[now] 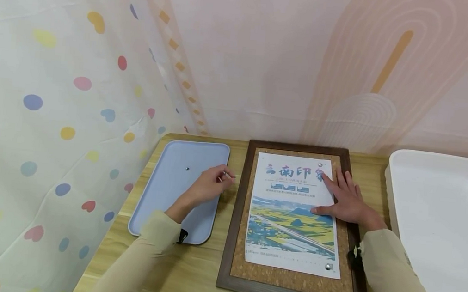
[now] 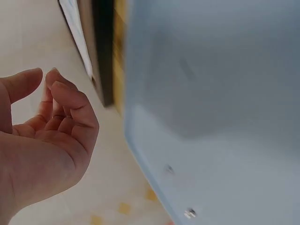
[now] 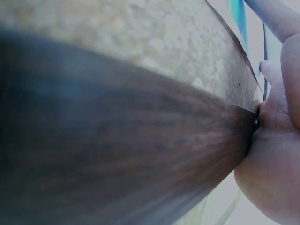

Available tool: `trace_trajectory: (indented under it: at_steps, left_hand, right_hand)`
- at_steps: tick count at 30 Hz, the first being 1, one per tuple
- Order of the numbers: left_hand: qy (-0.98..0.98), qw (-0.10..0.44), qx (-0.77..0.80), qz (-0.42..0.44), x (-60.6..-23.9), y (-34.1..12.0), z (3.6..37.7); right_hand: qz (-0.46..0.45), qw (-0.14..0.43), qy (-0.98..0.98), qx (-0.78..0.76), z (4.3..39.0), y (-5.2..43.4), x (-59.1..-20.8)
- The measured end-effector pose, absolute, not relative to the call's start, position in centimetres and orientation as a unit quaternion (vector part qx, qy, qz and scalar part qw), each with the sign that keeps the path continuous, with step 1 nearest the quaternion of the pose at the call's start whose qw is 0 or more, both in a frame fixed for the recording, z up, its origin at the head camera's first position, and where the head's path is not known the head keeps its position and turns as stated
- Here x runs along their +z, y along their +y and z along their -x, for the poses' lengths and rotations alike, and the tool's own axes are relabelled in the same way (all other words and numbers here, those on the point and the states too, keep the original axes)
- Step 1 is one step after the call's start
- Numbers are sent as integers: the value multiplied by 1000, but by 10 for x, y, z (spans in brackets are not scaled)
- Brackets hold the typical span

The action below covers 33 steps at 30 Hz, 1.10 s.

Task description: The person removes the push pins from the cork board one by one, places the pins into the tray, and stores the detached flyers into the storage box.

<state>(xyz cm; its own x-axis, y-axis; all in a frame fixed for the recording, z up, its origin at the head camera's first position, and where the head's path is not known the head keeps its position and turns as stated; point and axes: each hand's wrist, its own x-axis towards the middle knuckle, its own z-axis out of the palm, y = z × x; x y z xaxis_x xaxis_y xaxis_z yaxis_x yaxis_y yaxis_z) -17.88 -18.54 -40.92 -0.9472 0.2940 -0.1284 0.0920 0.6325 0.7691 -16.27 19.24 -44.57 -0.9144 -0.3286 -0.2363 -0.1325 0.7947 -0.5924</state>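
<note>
Both sleeves reach fwd. R hand (image 1: 348, 200) flat, fingers straight, pressing poster (image 1: 294, 216) on cork board (image 1: 289, 280); L hand (image 1: 209, 184) pinches small pin (image 1: 226, 174) above blue tray (image 1: 172, 182).

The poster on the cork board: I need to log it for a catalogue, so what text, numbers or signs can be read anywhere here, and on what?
"云南印象": large title across the top of the poster, its last character partly covered by the right hand.
Small lines under the title: too small to read.
Fine print and a number along the poster's bottom edge: too small to read.
Cork board, blue tray, white tray: no text visible.
</note>
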Motion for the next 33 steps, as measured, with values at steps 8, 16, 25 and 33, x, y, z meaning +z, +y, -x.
trace_trajectory:
  at_steps: [8, 16, 25, 33]
  left_hand:
    - [882, 156, 399, -194, -406, -155, 164]
    - [863, 211, 388, -246, -402, -128, 147]
    - [842, 259, 389, -271, -408, -104, 136]
    - [827, 293, 378, -295, -413, -81, 128]
  right_hand:
    - [125, 166, 932, -297, 162, 193, -447]
    - [127, 167, 931, -298, 163, 193, -449]
    - [130, 164, 933, -294, 163, 192, -450]
    - [126, 166, 934, -292, 163, 192, -445]
